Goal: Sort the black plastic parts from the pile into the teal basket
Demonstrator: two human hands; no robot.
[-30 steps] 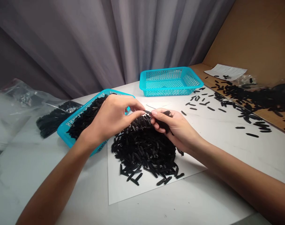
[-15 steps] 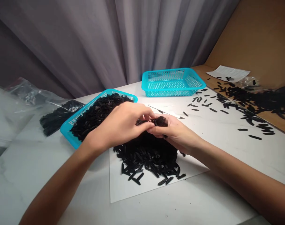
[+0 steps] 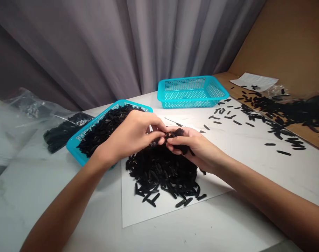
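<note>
Several slim black strips (image 3: 179, 133) are bunched in my right hand (image 3: 192, 140), whose thumb presses over them. My left hand (image 3: 141, 131) reaches in from the other side, thumb and forefinger pinched at the near end of that bunch; what exactly sits between those fingertips is too small to make out. Below both hands lies a heap of black strips (image 3: 164, 175) on a white sheet (image 3: 138, 217). Behind my left wrist, a blue basket (image 3: 79, 152) is filled with more of the same black pieces.
A second blue basket (image 3: 193, 102) stands at the back. Black strips (image 3: 284, 153) lie scattered on the right, running up to a dark pile (image 3: 296, 112) on cardboard. A paper (image 3: 254, 81) rests there too. At left is a clear plastic bag (image 3: 33, 108) with black pieces.
My left hand has shifted slightly left, its fingertips now at the near end of the bunch. The strips in my right hand have been rearranged, and the heap beneath shows more.
</note>
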